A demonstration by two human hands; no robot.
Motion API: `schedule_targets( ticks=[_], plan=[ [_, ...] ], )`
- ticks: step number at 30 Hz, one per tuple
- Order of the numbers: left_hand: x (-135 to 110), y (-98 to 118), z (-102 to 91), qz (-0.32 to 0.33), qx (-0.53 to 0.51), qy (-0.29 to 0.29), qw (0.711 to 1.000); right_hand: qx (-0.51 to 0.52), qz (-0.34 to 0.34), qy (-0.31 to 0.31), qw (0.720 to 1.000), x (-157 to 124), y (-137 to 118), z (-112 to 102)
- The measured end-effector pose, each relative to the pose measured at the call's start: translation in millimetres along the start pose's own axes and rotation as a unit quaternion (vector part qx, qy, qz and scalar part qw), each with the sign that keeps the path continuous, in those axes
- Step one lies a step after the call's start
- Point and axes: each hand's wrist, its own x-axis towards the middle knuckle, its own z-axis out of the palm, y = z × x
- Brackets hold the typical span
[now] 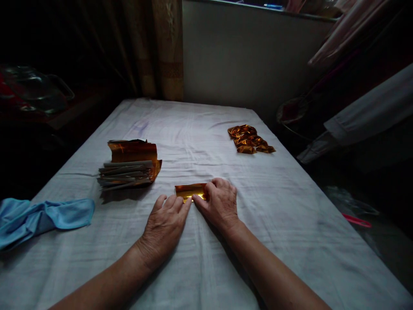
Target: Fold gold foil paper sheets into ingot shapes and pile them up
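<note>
A small strip of shiny gold foil paper [190, 188] lies on the white cloth in front of me, its near edge curled up. My right hand [221, 202] is closed over the strip's right end, fingers bent and thumb pressed along the near edge. My left hand [167, 224] rests at the near left corner with its fingers spread, the innermost digit touching the foil's edge. Left of the strip sits a stack of foil sheets [134, 153], gold faces and grey backs showing. Several folded gold foil pieces [247, 140] lie in a pile at the far right.
A wrinkled white sheet [193, 125] covers the surface. A blue cloth [48, 217] lies at the left edge. A glass jug [35, 90] stands on a dark side table. Clothes [371, 107] hang at right, above a pink-handled item [356, 220]. A curtain [167, 51] hangs behind.
</note>
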Motion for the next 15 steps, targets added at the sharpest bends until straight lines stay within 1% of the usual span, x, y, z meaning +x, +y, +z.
schedule_targets(
  ticks=[3,6,9,11,15],
  plan=[
    [2,-1,-2.6,-0.006,-0.014,-0.033,0.999,-0.002,0.006,0.006,1.000,-2,0,3],
    [2,-2,-5.7,-0.009,-0.023,-0.042,0.999,0.014,0.006,0.004,1.000,-7,4,4],
    [1,-2,-5.5,-0.006,-0.032,-0.031,0.999,0.028,0.003,0.019,0.999,-11,8,6],
    [0,-3,-3.4,-0.002,-0.039,-0.013,0.999,0.035,-0.002,0.029,0.999,-13,11,7],
    [-1,-3,0.7,0.004,-0.045,0.021,0.999,0.034,-0.009,0.028,0.999,-16,19,8]
  ],
)
